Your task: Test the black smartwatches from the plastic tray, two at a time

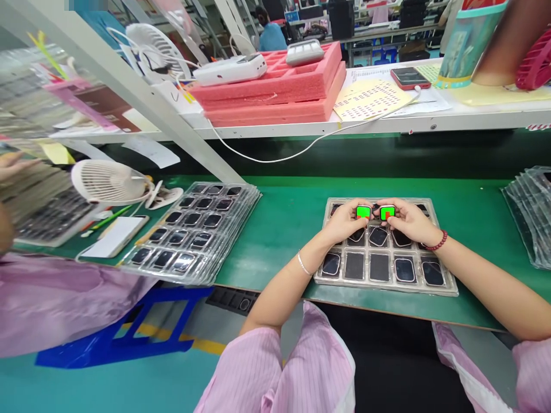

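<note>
My left hand (346,221) is closed on a small square smartwatch (363,212) with a lit green screen and some red near its lower edge. Close beside it, my right hand (408,221) grips a second smartwatch (387,213), its screen green with a red patch. Both watches are held up side by side over a clear plastic tray (385,287). Dark-screened watch faces, such as one at the front (404,270), sit in the tray's compartments. Two front compartments show no watch face. My hands hide part of the back rows.
On the left stands a stack of clear trays (215,252) with watch faces, beside a white fan (112,180) and a phone (114,236). More trays (531,218) are stacked at right. A shelf (374,125) above carries pink foam (267,103). A co-worker's sleeve (64,298) shows at left.
</note>
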`<action>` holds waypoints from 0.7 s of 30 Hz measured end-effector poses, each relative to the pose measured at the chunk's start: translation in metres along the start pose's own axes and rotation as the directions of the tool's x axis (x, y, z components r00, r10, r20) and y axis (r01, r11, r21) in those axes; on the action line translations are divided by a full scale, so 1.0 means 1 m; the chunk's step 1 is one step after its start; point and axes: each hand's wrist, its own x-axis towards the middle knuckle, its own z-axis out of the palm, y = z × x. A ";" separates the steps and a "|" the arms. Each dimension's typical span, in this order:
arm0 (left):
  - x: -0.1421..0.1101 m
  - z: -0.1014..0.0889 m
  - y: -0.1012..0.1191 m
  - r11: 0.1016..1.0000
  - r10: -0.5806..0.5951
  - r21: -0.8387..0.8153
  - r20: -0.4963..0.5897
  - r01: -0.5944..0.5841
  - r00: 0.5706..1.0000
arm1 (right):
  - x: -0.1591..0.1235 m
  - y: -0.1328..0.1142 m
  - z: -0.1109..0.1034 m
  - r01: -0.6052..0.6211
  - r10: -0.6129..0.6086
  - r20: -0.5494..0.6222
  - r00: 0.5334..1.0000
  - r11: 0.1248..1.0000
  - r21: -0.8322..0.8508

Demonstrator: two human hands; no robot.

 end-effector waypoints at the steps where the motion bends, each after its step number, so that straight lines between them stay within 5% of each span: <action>1: 0.000 0.000 -0.001 1.000 0.001 -0.006 0.003 -0.001 1.000 | 0.000 0.000 0.000 0.012 -0.012 -0.001 1.000 1.000 -0.002; 7: 0.001 0.000 0.000 1.000 0.014 -0.016 0.017 -0.014 1.000 | -0.001 -0.001 0.000 0.078 -0.079 -0.029 0.996 0.996 -0.040; 21: 0.001 -0.003 -0.006 0.999 -0.033 -0.023 0.063 0.035 0.997 | -0.001 -0.005 -0.001 0.003 -0.003 -0.021 1.000 1.000 0.005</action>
